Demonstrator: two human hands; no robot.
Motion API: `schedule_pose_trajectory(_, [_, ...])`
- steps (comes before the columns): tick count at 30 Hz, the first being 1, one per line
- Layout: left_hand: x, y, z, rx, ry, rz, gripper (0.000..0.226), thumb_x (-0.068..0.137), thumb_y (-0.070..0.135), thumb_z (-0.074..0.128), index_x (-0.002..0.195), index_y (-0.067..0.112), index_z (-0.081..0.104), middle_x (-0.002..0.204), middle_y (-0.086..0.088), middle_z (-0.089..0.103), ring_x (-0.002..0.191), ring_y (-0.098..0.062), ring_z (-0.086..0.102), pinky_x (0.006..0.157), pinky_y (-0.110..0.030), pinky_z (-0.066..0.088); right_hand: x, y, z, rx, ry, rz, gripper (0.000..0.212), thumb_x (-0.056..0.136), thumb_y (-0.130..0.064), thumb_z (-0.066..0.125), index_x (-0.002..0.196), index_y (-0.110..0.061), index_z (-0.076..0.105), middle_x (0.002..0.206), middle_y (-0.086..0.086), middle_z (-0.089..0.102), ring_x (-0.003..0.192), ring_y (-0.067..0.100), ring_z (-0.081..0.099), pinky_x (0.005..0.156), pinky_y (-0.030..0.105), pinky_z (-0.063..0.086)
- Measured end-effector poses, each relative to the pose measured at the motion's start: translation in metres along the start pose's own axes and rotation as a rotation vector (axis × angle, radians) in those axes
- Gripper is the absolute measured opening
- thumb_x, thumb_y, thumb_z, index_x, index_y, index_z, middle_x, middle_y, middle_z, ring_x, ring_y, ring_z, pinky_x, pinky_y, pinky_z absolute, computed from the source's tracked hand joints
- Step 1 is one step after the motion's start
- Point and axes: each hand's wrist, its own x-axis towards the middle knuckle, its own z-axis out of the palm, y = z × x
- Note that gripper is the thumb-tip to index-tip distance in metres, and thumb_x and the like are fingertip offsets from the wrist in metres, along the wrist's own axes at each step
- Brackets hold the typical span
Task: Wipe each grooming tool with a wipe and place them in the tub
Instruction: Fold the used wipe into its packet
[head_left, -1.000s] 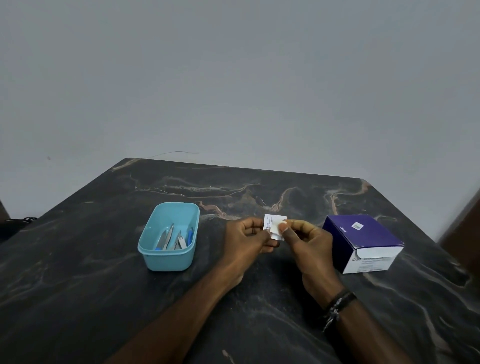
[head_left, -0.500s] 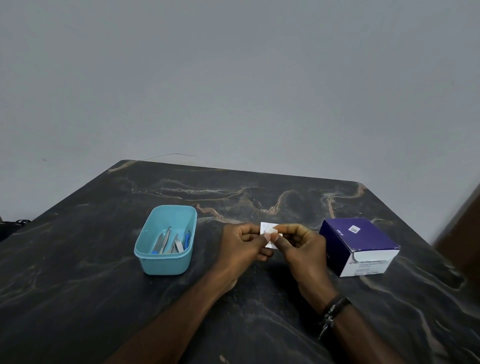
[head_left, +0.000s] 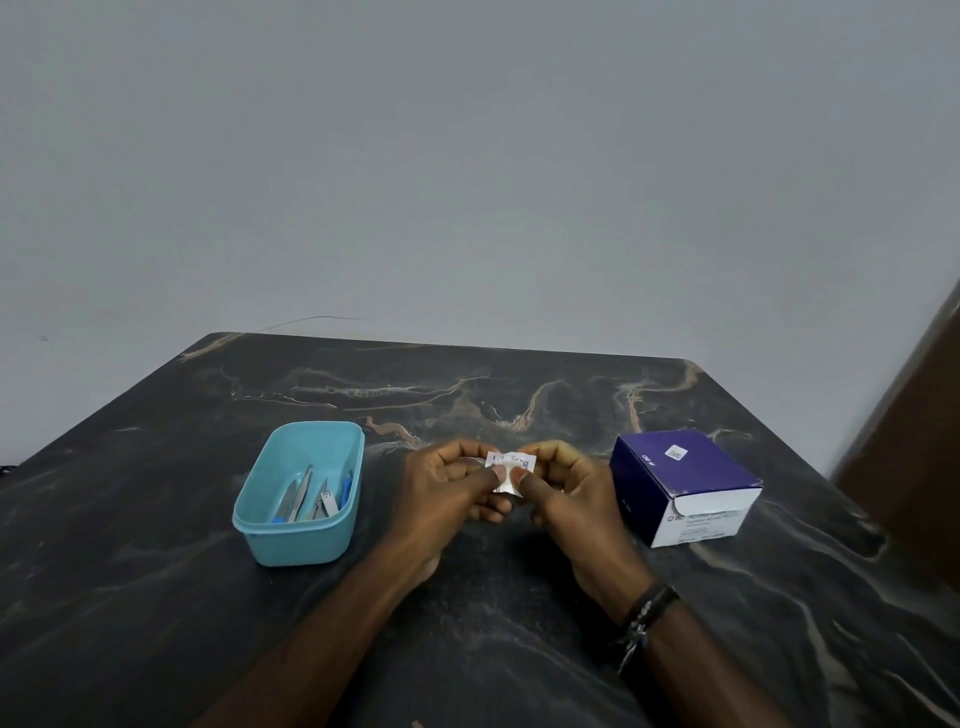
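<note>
A small white wipe packet (head_left: 510, 464) is held above the middle of the dark marble table (head_left: 156, 597). My left hand (head_left: 447, 493) pinches its left edge and my right hand (head_left: 571, 493) pinches its right edge, thumbs meeting near the centre. To the left stands a light blue tub (head_left: 291, 540). Several metal grooming tools (head_left: 311, 501), some with blue parts, lie inside it.
A purple and white box (head_left: 680, 483) sits on the table to the right of my hands. A grey wall rises behind the table's far edge. A brown panel (head_left: 919, 441) stands at the far right.
The packet has sunk lower between my fingers, and both thumbs have closed in over its middle. Tub and box stay where they were.
</note>
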Motion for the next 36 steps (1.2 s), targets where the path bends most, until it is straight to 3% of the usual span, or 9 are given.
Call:
schedule_pose_trajectory(8, [0.0015, -0.0002, -0.0015, -0.073, -0.063, -0.042, 0.015, 0.085, -0.010, 0.056, 0.090, -0.006, 0.069, 0.078, -0.021, 0.072, 0.065, -0.023, 0.069, 0.060, -0.030, 0.058, -0.0007, -0.0006, 0.0004, -0.106, 0.103, -0.128, 0.023, 0.082, 0.008, 0.061, 0.075, -0.011, 0.072, 0.071, 0.003, 0.072, 0.061, 0.009, 0.063, 0.053, 0.019, 0.046])
schedule_pose_trajectory(11, [0.0028, -0.0009, -0.0018, -0.142, -0.063, -0.068, 0.018, 0.086, -0.010, 0.052, 0.092, -0.008, 0.069, 0.082, -0.024, 0.072, 0.068, -0.025, 0.070, 0.062, -0.031, 0.059, -0.0008, -0.0003, 0.0005, -0.150, 0.127, -0.141, 0.023, 0.082, 0.006, 0.062, 0.077, -0.013, 0.075, 0.075, 0.001, 0.075, 0.072, 0.016, 0.070, 0.066, 0.030, 0.057])
schedule_pose_trajectory(16, [0.0029, -0.0021, -0.0025, -0.123, -0.022, -0.035, 0.022, 0.080, -0.007, 0.067, 0.102, -0.006, 0.066, 0.088, -0.023, 0.074, 0.075, -0.027, 0.073, 0.070, -0.034, 0.062, -0.0010, -0.0014, 0.0017, -0.143, 0.072, -0.122, 0.026, 0.081, 0.001, 0.061, 0.078, -0.018, 0.078, 0.084, 0.000, 0.074, 0.076, 0.010, 0.065, 0.066, 0.026, 0.048])
schedule_pose_trajectory(20, [0.0021, -0.0023, 0.0001, -0.115, 0.060, -0.023, 0.036, 0.074, -0.006, 0.074, 0.106, 0.005, 0.064, 0.089, -0.020, 0.074, 0.072, -0.024, 0.073, 0.066, -0.032, 0.061, -0.0011, -0.0012, 0.0026, -0.230, 0.065, -0.134, 0.016, 0.087, -0.011, 0.066, 0.082, -0.022, 0.077, 0.085, -0.002, 0.074, 0.082, 0.011, 0.069, 0.074, 0.031, 0.057])
schedule_pose_trajectory(24, [0.0052, -0.0041, -0.0012, -0.021, 0.146, 0.036, 0.036, 0.075, -0.004, 0.074, 0.109, 0.003, 0.062, 0.086, -0.019, 0.073, 0.063, -0.021, 0.071, 0.058, -0.029, 0.060, -0.0001, -0.0007, 0.0014, -0.268, 0.071, -0.115, 0.011, 0.086, -0.014, 0.069, 0.087, -0.024, 0.073, 0.081, -0.004, 0.076, 0.078, 0.007, 0.071, 0.072, 0.026, 0.057])
schedule_pose_trajectory(29, [0.0035, -0.0037, -0.0013, 0.089, 0.180, 0.114, 0.032, 0.077, 0.002, 0.075, 0.106, 0.012, 0.063, 0.083, -0.009, 0.075, 0.072, -0.019, 0.074, 0.057, -0.023, 0.057, -0.0001, -0.0010, -0.0012, -0.250, -0.013, -0.063, 0.023, 0.080, -0.013, 0.076, 0.098, -0.021, 0.063, 0.078, 0.002, 0.075, 0.075, 0.012, 0.072, 0.073, 0.032, 0.059])
schedule_pose_trajectory(32, [0.0014, -0.0021, -0.0003, 0.088, 0.181, 0.123, 0.030, 0.077, 0.003, 0.075, 0.104, 0.013, 0.064, 0.080, -0.003, 0.075, 0.070, -0.014, 0.074, 0.055, -0.020, 0.056, -0.0018, -0.0010, 0.0017, -0.310, -0.034, -0.114, 0.019, 0.080, -0.012, 0.075, 0.092, -0.020, 0.062, 0.078, 0.004, 0.073, 0.074, 0.014, 0.070, 0.070, 0.032, 0.058])
schedule_pose_trajectory(36, [0.0005, -0.0004, 0.0008, 0.067, 0.103, 0.101, 0.030, 0.078, 0.004, 0.075, 0.105, 0.010, 0.064, 0.081, -0.011, 0.075, 0.072, -0.019, 0.074, 0.059, -0.029, 0.060, -0.0007, 0.0008, 0.0007, -0.276, 0.025, -0.161, 0.009, 0.082, -0.005, 0.071, 0.084, -0.012, 0.068, 0.076, 0.005, 0.072, 0.072, 0.017, 0.069, 0.067, 0.027, 0.058])
